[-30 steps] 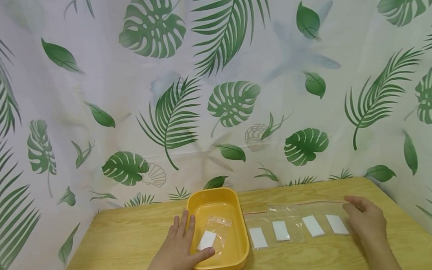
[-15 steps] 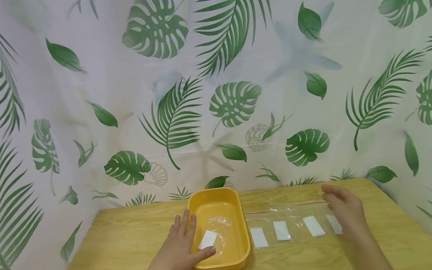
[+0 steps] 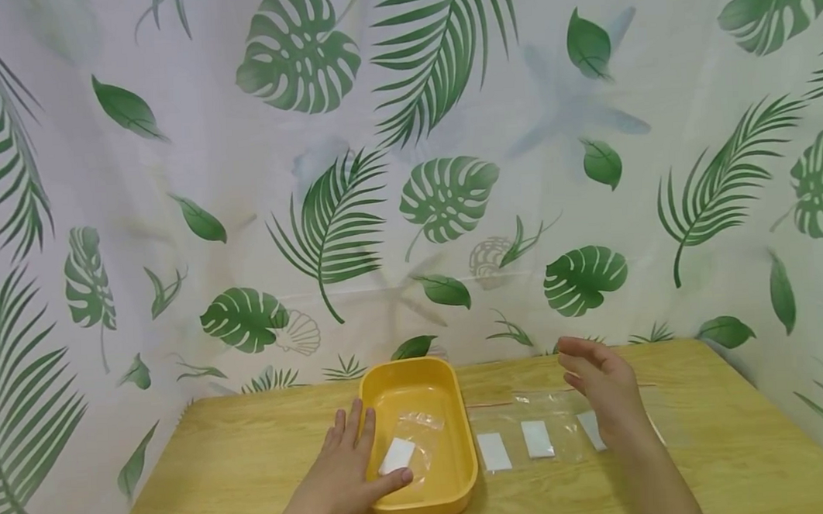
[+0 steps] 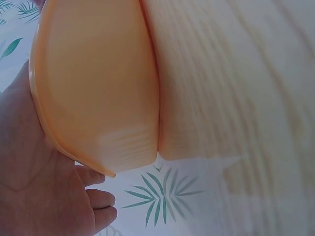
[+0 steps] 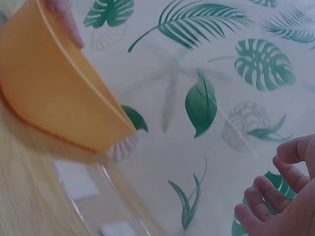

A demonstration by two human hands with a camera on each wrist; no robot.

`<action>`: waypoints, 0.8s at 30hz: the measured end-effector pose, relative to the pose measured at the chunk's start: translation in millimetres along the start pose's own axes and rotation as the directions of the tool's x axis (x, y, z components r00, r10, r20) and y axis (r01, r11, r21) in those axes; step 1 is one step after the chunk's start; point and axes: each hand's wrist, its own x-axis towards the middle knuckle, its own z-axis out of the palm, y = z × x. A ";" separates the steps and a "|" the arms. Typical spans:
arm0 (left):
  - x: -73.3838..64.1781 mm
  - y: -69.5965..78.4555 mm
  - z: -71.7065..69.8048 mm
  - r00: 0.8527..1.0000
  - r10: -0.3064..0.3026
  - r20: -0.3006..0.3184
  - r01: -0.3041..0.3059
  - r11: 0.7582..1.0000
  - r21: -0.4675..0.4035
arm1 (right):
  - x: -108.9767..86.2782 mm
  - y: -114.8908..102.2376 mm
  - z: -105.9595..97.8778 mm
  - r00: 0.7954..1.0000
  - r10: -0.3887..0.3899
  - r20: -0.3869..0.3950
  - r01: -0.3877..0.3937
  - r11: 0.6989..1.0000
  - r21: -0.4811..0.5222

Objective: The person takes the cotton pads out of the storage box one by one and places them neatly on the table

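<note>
My left hand (image 3: 342,466) rests on the left rim of a yellow plastic bin (image 3: 425,513), fingers straight and spread, thumb reaching over the edge. In the left wrist view the palm lies against the bin's side. Inside the bin is a clear zip bag with a white rectangular piece (image 3: 397,455). To the right, similar clear bags lie in an overlapping row, with white pieces (image 3: 494,451) showing through. My right hand (image 3: 607,390) is raised over the row's right part, fingers loosely bent, holding nothing. It partly covers a third white piece (image 3: 590,429) and hides most of another.
The wood-grain table (image 3: 241,468) carries the bin and bags. Its back edge meets a hanging white sheet (image 3: 360,345) printed with green leaves, which also closes off both sides.
The right hand has left the far right end of the bag row and moved leftward over it. The left hand stays on the bin, and the bags lie where they were.
</note>
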 end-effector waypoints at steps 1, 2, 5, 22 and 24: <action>0.0 -0.1 -0.1 1.000 -0.001 -0.002 0.001 1.000 0.001 | -0.3 -0.7 4.8 1.000 -0.003 0.008 0.003 1.000 0.011; 0.0 -0.2 -0.2 1.000 -0.001 -0.005 0.001 1.000 0.001 | -0.5 -1.0 9.6 1.000 -0.003 0.021 0.002 1.000 0.024; 0.3 -0.1 -0.8 1.000 -0.002 -0.009 0.002 1.000 0.010 | -1.0 -1.1 24.5 0.999 0.001 0.048 -0.005 0.997 0.073; 1.1 1.5 -1.4 1.000 -0.024 0.017 0.024 1.000 0.020 | -14.1 2.8 100.8 0.983 0.096 0.156 -0.128 0.969 0.213; 0.8 1.9 -0.8 0.999 -0.028 0.017 0.028 1.000 0.014 | -16.4 4.6 105.7 0.981 0.106 0.164 -0.138 0.971 0.193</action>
